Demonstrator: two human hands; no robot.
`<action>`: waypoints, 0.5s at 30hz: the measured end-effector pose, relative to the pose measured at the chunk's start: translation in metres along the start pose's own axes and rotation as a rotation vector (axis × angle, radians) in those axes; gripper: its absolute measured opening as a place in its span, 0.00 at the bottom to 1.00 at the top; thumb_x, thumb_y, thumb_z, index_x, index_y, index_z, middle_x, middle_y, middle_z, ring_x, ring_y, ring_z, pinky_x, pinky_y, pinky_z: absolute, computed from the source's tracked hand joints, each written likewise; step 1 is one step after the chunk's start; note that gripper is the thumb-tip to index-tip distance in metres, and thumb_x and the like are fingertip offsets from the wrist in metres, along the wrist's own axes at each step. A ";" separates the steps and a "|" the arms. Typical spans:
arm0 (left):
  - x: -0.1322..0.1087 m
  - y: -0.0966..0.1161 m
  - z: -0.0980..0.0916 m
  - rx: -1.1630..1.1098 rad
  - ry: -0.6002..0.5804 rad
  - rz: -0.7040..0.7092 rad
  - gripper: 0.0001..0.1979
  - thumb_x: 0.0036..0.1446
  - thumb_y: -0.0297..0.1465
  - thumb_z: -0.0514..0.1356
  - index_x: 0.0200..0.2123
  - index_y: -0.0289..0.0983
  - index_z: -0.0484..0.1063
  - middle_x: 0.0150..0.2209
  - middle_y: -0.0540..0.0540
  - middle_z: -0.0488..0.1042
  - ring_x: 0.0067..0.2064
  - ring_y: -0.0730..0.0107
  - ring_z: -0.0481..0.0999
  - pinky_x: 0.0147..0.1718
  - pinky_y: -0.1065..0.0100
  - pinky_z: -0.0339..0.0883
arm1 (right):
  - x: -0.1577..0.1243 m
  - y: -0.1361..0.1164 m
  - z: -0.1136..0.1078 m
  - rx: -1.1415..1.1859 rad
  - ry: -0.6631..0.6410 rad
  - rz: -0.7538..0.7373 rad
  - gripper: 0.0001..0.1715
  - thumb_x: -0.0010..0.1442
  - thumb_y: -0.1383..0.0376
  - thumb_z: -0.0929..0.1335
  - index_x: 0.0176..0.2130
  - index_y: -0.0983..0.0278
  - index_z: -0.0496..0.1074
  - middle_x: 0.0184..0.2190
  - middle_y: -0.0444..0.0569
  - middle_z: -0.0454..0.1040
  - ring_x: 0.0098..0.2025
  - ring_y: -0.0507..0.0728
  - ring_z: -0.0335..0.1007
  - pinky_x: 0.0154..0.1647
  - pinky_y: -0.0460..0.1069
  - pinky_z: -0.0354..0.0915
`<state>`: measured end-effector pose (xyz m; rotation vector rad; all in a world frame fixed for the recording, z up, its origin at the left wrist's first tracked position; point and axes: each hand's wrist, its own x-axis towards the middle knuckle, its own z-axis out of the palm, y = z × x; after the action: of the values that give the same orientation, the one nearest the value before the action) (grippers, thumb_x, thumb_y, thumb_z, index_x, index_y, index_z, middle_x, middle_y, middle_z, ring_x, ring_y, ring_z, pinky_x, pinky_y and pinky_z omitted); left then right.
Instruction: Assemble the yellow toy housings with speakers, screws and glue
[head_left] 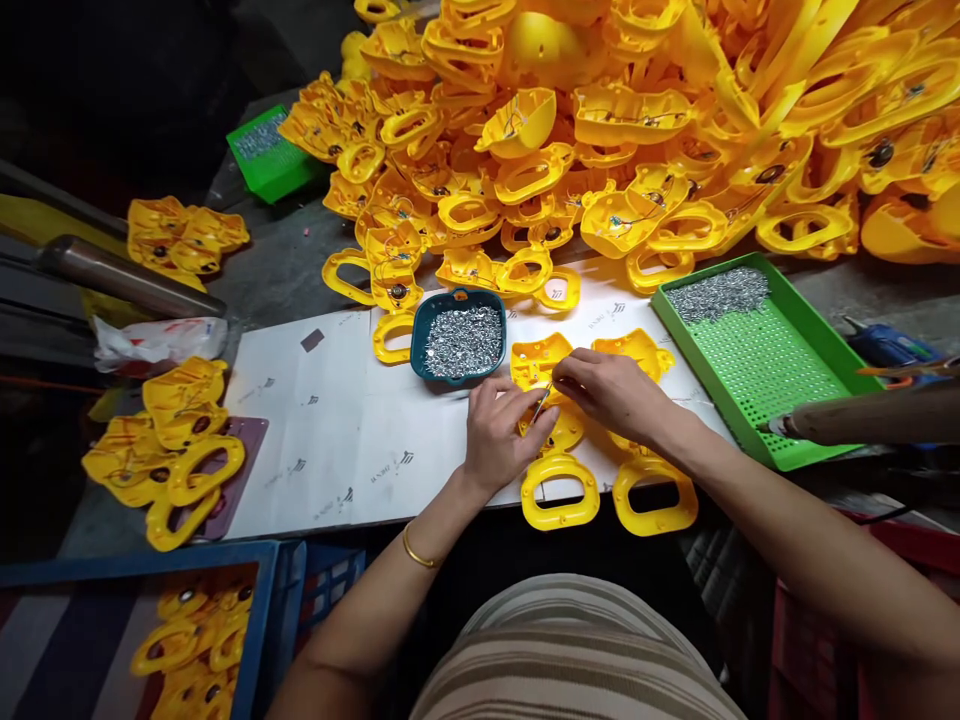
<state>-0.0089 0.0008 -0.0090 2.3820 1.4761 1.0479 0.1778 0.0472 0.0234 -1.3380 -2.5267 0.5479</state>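
Note:
Two yellow plastic shell halves with loop handles, a left one (561, 492) and a right one (655, 497), lie side by side in front of me, handles towards my body. My left hand (499, 435) is over the left shell, thumb and fingers closed on a thin wire-like piece (540, 402). Close beside it, my right hand (611, 392) reaches in from the right with its fingertips pinched together over the same shell. What those fingertips hold, if anything, is hidden. Just beyond my left hand stands a dark teal tray (418, 345) full of small silvery screws (463, 340).
Beyond the white board (337, 430) rises a heap of yellow shells (525, 180), some with wires inside. At right are a green perforated basket (795, 375) with screws and a grey cylindrical tool (862, 415). More shells (169, 440) lie left, above a blue crate (266, 600).

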 end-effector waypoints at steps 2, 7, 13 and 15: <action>-0.007 0.000 -0.004 -0.089 -0.009 0.060 0.16 0.58 0.37 0.61 0.47 0.37 0.74 0.35 0.44 0.80 0.42 0.60 0.74 0.43 0.59 0.66 | 0.000 0.002 0.005 0.045 0.085 0.018 0.09 0.66 0.65 0.63 0.40 0.65 0.72 0.36 0.50 0.75 0.32 0.53 0.68 0.31 0.47 0.54; -0.019 -0.007 -0.012 -0.089 -0.174 0.324 0.19 0.57 0.35 0.63 0.52 0.40 0.71 0.44 0.44 0.80 0.49 0.60 0.77 0.48 0.58 0.66 | 0.001 0.002 0.009 0.077 0.108 0.075 0.08 0.64 0.67 0.64 0.39 0.65 0.73 0.36 0.50 0.79 0.33 0.55 0.72 0.32 0.47 0.56; -0.006 -0.010 -0.015 -0.223 -0.072 0.140 0.12 0.62 0.31 0.58 0.48 0.38 0.73 0.41 0.46 0.81 0.40 0.70 0.80 0.40 0.68 0.72 | 0.001 -0.003 0.004 0.174 0.068 0.042 0.07 0.62 0.69 0.66 0.39 0.64 0.75 0.35 0.48 0.80 0.33 0.54 0.75 0.33 0.46 0.59; 0.005 -0.008 -0.013 -0.183 -0.004 0.015 0.12 0.63 0.32 0.57 0.48 0.37 0.73 0.46 0.42 0.79 0.45 0.68 0.78 0.43 0.66 0.72 | 0.001 -0.002 0.004 0.208 0.076 0.018 0.07 0.62 0.68 0.67 0.40 0.63 0.75 0.35 0.47 0.80 0.32 0.53 0.75 0.33 0.45 0.60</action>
<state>-0.0219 0.0066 -0.0004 2.2699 1.3020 1.1277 0.1740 0.0459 0.0210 -1.2812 -2.3264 0.7269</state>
